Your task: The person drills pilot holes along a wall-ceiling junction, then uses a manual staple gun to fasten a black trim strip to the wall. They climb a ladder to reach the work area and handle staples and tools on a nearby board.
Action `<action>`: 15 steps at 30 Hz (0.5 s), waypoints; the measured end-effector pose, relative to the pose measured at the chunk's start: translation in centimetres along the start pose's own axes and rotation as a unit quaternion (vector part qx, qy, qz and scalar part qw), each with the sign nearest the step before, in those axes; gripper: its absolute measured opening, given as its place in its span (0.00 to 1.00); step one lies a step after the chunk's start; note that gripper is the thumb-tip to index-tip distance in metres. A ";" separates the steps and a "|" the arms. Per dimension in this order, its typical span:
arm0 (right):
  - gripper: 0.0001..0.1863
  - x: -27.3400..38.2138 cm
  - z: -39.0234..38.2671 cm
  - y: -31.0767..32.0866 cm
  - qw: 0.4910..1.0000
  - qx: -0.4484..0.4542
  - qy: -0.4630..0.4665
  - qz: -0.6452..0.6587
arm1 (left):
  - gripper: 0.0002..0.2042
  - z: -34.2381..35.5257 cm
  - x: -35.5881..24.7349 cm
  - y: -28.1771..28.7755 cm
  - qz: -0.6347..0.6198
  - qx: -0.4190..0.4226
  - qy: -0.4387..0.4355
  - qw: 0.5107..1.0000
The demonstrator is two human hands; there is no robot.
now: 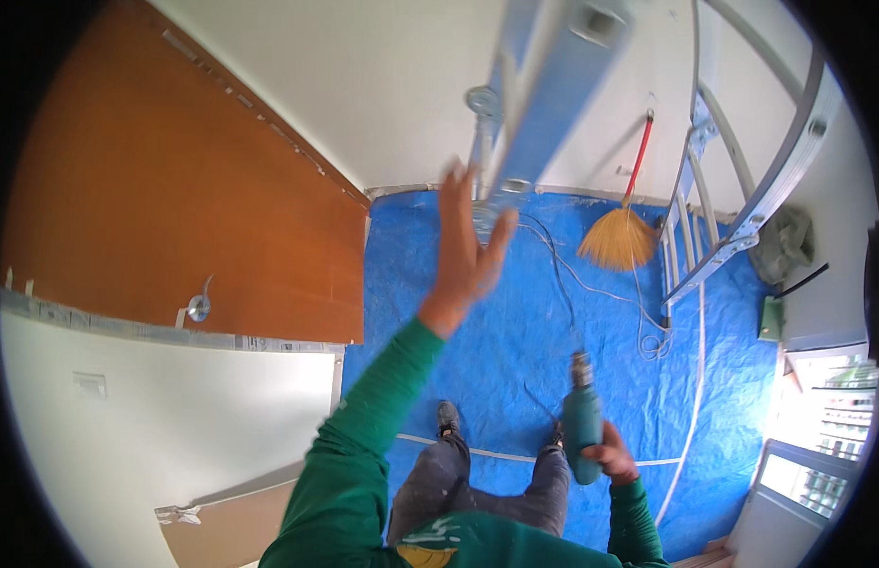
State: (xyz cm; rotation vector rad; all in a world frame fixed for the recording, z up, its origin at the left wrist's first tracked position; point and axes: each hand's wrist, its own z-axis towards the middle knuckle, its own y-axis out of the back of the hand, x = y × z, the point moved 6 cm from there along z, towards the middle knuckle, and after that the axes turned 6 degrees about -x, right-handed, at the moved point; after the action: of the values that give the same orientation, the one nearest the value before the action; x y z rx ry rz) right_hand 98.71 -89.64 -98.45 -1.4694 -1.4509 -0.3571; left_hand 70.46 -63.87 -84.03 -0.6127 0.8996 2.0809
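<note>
My left hand (463, 256) reaches forward with its fingers spread, slightly blurred. It overlaps the lower end of a pale blue-grey metal ladder section (553, 109) with round hinge joints; I cannot tell whether they touch. Low on the right, my right hand (612, 454) is closed around a teal power drill (581, 426). The drill's metal front end points away from me. A thin dark line runs from near its tip toward the wall; whether it is a cord or a rod is unclear.
Blue sheeting (430, 293) covers the floor. A straw broom (621, 237) leans on the far wall beside another metal ladder section (733, 241). A pale cord (652, 346) lies near it. An orange-brown door (193, 180) stands left, a louvred window (823, 417) right.
</note>
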 end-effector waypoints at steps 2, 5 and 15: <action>0.33 5.4 -2.4 -5.7 0.996 -0.037 0.061 0.051 | 0.31 -7.5 0.2 4.3 -0.186 0.058 0.211 0.958; 0.28 8.7 -3.0 -14.2 0.974 -0.152 0.158 0.048 | 0.41 -18.6 -4.6 7.5 -0.451 0.314 0.373 0.747; 0.31 11.9 8.9 -30.0 0.780 -0.123 0.324 -0.521 | 0.52 -4.9 -2.1 19.2 -0.614 0.273 0.382 0.635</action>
State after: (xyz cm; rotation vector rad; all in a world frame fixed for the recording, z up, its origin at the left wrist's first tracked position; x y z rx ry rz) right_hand 71.45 -82.29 -80.41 -0.4353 -1.5058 -1.6118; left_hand 56.90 -77.32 -78.20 -1.2957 1.0052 0.2101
